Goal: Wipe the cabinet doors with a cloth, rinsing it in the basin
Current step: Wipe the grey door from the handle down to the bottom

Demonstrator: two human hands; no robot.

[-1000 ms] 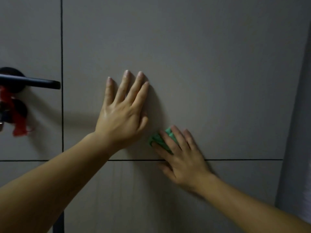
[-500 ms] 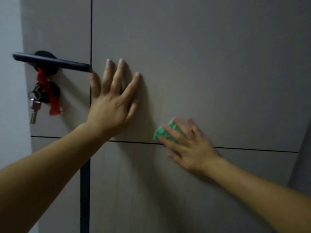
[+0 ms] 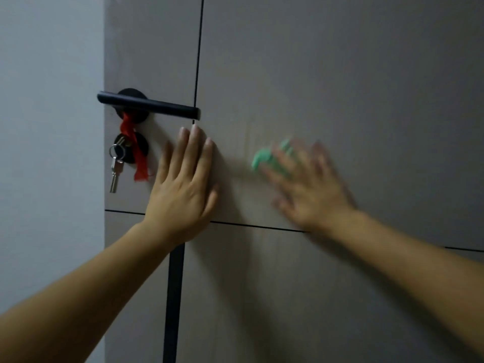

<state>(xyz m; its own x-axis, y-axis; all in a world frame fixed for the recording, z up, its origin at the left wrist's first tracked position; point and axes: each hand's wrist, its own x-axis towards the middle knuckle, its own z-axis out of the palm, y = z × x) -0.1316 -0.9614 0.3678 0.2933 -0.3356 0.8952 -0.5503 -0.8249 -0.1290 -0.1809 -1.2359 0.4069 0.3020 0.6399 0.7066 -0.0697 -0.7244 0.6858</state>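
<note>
1. The light is dim and flat with a grey cast; the door handle (image 3: 148,105) carries only a faint sheen along its top.
2. Lower and right of the handle, the right hand (image 3: 306,184) and green cloth (image 3: 262,158) are smeared by motion blur.
3. Just below the handle, the left hand (image 3: 183,189) and the keys (image 3: 115,166) are sharp.
4. Soft shadows lie on the door panel (image 3: 340,74) to the right of the left hand, so light seems to come from the handle's left.
5. Seams near the handle slant, and the forearms swell toward the lower corners.

right hand (image 3: 310,191) and cloth (image 3: 262,158) slid upward, now blurred
</note>
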